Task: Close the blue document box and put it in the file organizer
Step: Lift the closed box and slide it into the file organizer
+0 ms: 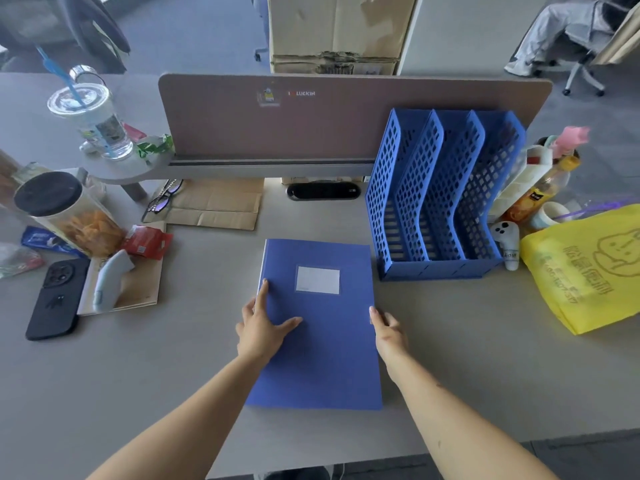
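Note:
The blue document box (325, 344) lies flat and closed on the grey desk, with a white label on its lid. My left hand (261, 327) rests on the box's left edge, thumb spread over the lid and fingers along the side. My right hand (388, 329) touches the right edge, fingers curled against the side. The blue file organizer (440, 199) stands upright to the back right of the box, with three empty slots and perforated walls.
A yellow bag (585, 265) lies to the right of the organizer, with bottles and a cup behind it. To the left lie a black phone (53, 297), a notebook (124, 289), a snack jar (65, 213) and glasses (162, 199). A desk divider (311, 123) stands at the back.

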Available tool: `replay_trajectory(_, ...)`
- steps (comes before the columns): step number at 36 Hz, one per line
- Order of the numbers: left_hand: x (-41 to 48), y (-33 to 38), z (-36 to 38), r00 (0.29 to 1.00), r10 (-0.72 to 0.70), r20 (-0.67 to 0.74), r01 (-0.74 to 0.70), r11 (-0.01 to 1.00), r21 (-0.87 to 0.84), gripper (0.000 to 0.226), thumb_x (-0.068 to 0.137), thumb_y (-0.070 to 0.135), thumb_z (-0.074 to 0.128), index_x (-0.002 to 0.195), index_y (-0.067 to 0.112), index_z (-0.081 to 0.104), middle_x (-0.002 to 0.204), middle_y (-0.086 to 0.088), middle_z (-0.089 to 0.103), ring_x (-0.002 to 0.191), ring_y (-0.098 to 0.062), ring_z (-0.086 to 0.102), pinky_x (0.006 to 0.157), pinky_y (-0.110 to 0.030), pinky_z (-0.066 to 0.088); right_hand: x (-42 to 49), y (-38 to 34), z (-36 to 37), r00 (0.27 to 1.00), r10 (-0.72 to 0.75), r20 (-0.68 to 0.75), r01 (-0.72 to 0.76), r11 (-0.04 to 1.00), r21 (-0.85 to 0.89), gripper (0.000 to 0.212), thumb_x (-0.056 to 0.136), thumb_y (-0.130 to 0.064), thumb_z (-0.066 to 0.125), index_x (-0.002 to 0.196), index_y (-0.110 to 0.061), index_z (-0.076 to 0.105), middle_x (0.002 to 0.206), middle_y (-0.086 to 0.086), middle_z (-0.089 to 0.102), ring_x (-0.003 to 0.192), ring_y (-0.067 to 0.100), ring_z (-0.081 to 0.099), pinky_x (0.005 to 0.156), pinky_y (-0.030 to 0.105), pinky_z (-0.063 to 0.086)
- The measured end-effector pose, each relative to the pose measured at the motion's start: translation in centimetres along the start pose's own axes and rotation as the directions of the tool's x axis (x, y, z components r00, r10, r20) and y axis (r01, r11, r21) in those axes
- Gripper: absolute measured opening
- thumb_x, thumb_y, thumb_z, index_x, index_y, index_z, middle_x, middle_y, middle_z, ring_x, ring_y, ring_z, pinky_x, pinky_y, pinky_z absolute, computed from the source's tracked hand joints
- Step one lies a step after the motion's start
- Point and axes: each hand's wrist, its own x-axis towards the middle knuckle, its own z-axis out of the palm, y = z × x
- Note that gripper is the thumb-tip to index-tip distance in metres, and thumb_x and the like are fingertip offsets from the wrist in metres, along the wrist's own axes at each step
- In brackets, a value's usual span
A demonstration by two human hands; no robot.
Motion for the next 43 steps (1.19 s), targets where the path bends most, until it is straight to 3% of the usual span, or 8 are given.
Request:
replay_trajectory(6, -0.1, -0.1, -1.3, 0.998, 0.02, 0.056, -0.015, 0.996, -0.087, 0.112, 0.066, 0.047, 0.085, 0.151, 0.05, 0.012, 0.154, -0.003, 0.027, 0.135, -0.038, 0.035, 0.112, -0.051, 0.033, -2.8, -1.4, 0.9, 0.985, 0.065, 0.157, -0.064, 0.998, -0.014, 0.076, 0.092, -0.061, 0.038, 0.154, -0.026, 0.011, 0.162, -0.002, 0.012, 0.147, 0.022, 0.022, 0.116, 0.043, 0.02)
replay_trajectory(11, -0.3, -0.6, -3.4, 0.992, 0.118, 0.055, -0.102, 0.967, -0.233, 0.115, 0.063, 0.037, 0.09, 0.15, 0.051, 0.015, 0.152, -0.001, 0.025, 0.138, -0.03, 0.033, 0.111, -0.052, 0.035, -4.5, -3.7, 0.7, 0.967, -0.074, 0.245, 0.057, 0.996, 0.075, 0.074, 0.094, -0.053, 0.042, 0.153, -0.033, 0.002, 0.158, -0.006, 0.024, 0.145, 0.018, 0.025, 0.113, 0.035, 0.022)
replay_trajectory(15, -0.2, 0.3, -5.8, 0.973, 0.23, 0.029, -0.208, 0.92, -0.332, 0.123, 0.049, 0.038, 0.094, 0.147, 0.05, 0.02, 0.149, 0.005, 0.026, 0.138, -0.018, 0.031, 0.109, -0.04, 0.035, -6.1, -6.3, -0.3, 0.912, -0.284, 0.297, 0.265, 0.959, 0.106, 0.054, 0.093, -0.041, 0.054, 0.139, -0.036, 0.026, 0.136, -0.011, 0.054, 0.103, -0.007, 0.058, 0.084, 0.011, 0.043)
replay_trajectory(20, 0.2, 3.1, -7.7, 0.917, 0.398, 0.006, -0.365, 0.847, -0.387, 0.116, 0.037, 0.049, 0.088, 0.131, 0.062, 0.02, 0.15, 0.018, 0.025, 0.136, 0.0, 0.024, 0.107, -0.027, 0.027, -8.1, -10.5, -2.6, 0.882, -0.408, 0.236, 0.406, 0.912, 0.058, 0.054, 0.09, -0.029, 0.064, 0.132, -0.027, 0.03, 0.101, -0.012, 0.058, 0.073, -0.019, 0.058, 0.057, -0.004, 0.04)
replay_trajectory(26, 0.4, 7.7, -8.0, 0.853, 0.512, 0.106, -0.437, 0.81, -0.391, 0.133, 0.038, 0.051, 0.094, 0.145, 0.056, 0.014, 0.156, 0.031, 0.016, 0.144, -0.003, 0.021, 0.112, -0.031, 0.031, -11.2, -14.8, -7.4, 0.884, -0.416, 0.213, 0.453, 0.875, -0.171, 0.052, 0.078, -0.05, 0.066, 0.123, -0.032, 0.048, 0.119, -0.016, 0.061, 0.107, 0.004, 0.058, 0.095, 0.029, 0.046)
replay_trajectory(32, 0.3, 12.1, -6.1, 0.788, 0.57, 0.232, -0.456, 0.794, -0.403, 0.138, 0.037, 0.048, 0.099, 0.143, 0.064, 0.012, 0.161, 0.006, 0.021, 0.14, -0.03, 0.036, 0.109, -0.052, 0.041, -14.5, -16.4, -12.3, 0.866, -0.468, 0.178, 0.501, 0.804, -0.319, 0.044, 0.081, -0.046, 0.065, 0.114, -0.03, 0.04, 0.113, -0.02, 0.055, 0.103, 0.008, 0.055, 0.085, 0.031, 0.041)
replay_trajectory(39, -1.7, 17.7, -2.7, 0.717, 0.535, 0.446, -0.372, 0.836, -0.404, 0.137, 0.057, 0.032, 0.095, 0.146, 0.058, -0.006, 0.147, 0.017, 0.036, 0.13, -0.022, 0.05, 0.083, -0.033, 0.057, -16.4, -16.3, -16.3, 0.853, -0.522, -0.023, 0.468, 0.783, -0.41, 0.072, 0.056, -0.062, 0.069, 0.113, -0.032, 0.04, 0.111, -0.013, 0.059, 0.106, 0.019, 0.06, 0.092, 0.045, 0.05)
replay_trajectory(43, -2.9, 22.0, -1.5, 0.718, 0.442, 0.537, -0.202, 0.871, -0.448, 0.127, 0.058, 0.052, 0.088, 0.146, 0.057, -0.005, 0.139, 0.02, 0.051, 0.115, -0.014, 0.059, 0.087, -0.051, 0.055, -18.0, -16.6, -17.4, 0.794, -0.593, -0.135, 0.457, 0.729, -0.51, 0.061, 0.07, -0.048, 0.073, 0.115, -0.024, 0.041, 0.103, -0.004, 0.059, 0.099, 0.025, 0.059, 0.085, 0.041, 0.051)
